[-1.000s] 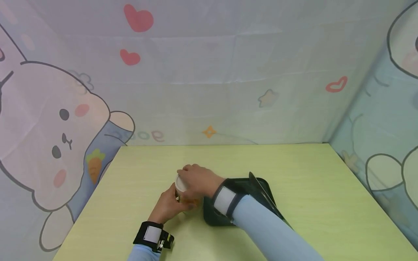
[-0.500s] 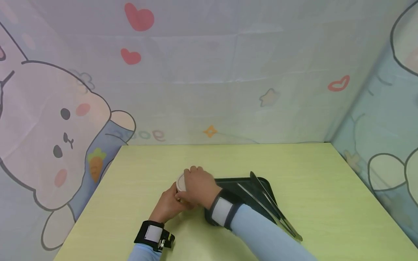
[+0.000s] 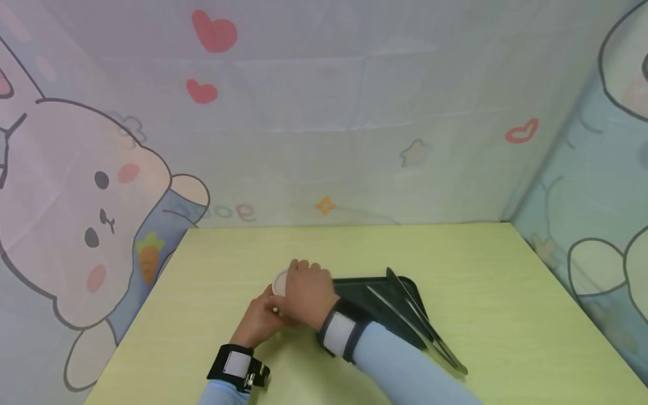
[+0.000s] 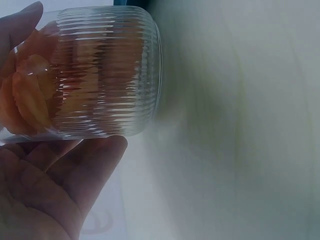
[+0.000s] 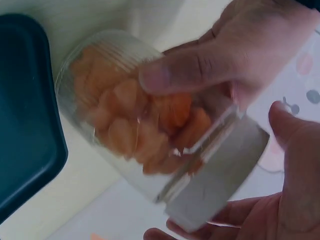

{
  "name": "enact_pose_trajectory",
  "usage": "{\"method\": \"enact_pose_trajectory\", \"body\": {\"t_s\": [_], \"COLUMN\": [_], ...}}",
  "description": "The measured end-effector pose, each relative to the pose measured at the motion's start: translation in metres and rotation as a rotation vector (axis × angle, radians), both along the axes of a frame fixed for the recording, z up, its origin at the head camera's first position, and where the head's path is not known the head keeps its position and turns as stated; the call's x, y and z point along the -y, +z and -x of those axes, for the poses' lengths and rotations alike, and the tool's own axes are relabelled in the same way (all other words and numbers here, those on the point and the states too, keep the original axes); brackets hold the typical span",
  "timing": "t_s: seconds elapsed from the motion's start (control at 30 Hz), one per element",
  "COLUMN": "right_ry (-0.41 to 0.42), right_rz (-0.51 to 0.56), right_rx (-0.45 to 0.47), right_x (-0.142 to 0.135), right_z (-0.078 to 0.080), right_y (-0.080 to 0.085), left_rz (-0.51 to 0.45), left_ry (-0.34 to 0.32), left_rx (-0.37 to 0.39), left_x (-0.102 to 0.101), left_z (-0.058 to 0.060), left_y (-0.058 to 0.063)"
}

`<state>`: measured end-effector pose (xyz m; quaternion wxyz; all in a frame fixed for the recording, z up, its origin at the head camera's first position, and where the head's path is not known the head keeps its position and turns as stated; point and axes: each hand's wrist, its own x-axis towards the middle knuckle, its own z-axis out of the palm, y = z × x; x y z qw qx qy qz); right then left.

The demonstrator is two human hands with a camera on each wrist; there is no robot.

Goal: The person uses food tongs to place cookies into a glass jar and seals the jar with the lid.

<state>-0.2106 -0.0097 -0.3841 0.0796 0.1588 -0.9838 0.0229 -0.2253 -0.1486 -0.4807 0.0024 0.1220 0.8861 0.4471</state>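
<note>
A ribbed clear glass jar (image 4: 107, 75) with orange, dried-fruit-like pieces (image 5: 135, 110) inside is held between both hands. My left hand (image 3: 255, 322) grips the jar's body, with the thumb on one side and fingers on the other in the left wrist view. A white lid (image 5: 220, 172) sits at the jar's mouth. Around that lid my right hand (image 3: 310, 295) curls, its fingers along one edge and its thumb by the opposite edge. From the head, the lid shows only partly beside the right hand, and the jar's body is mostly hidden.
To the right of the hands lies a dark green tray (image 3: 349, 288), partly under the right forearm. Metal tongs (image 3: 427, 326) lie across it, their joined end reaching over the near edge onto the pale yellow table (image 3: 506, 292). A printed cloth (image 3: 324, 101) hangs behind.
My right hand has turned on the lid, its wrist and forearm shifting toward me and left. More of the tongs now shows. My left hand stays about where it was.
</note>
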Motion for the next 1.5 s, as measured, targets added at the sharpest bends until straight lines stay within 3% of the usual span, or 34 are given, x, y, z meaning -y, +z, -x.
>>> {"method": "enact_pose_trajectory", "body": {"t_s": [0.1,0.33,0.53,0.67,0.83,1.07,1.3,1.5], "right_ry": [0.063,0.364,0.433,0.433,0.407,0.254,0.087,0.051], "right_rz": [0.006,-0.066,-0.065,-0.034,-0.021,-0.038,0.019,-0.017], "right_rx": [0.073,0.15,0.212,0.247,0.224,0.157,0.08,-0.022], "right_x": [-0.006,-0.019,-0.02,-0.02,-0.018,-0.009,0.001,0.008], "right_z": [0.005,0.02,0.027,0.027,0.025,0.017,0.005,0.002], "right_y": [0.006,0.014,0.013,0.015,0.014,0.01,0.007,0.002], "left_rz": [0.003,-0.004,-0.022,-0.037,-0.052,-0.033,-0.001,-0.018], "left_ry": [0.0,0.004,-0.006,-0.011,-0.01,0.009,-0.001,-0.011], "left_rx": [0.006,0.077,0.067,0.053,0.053,0.075,0.023,-0.013], "left_x": [0.0,0.001,0.002,0.001,0.002,0.001,0.001,0.0], "left_z": [0.0,0.0,0.0,-0.001,-0.002,0.0,0.0,-0.001], "left_y": [0.0,-0.001,-0.002,-0.002,-0.001,-0.002,-0.004,-0.003]}}
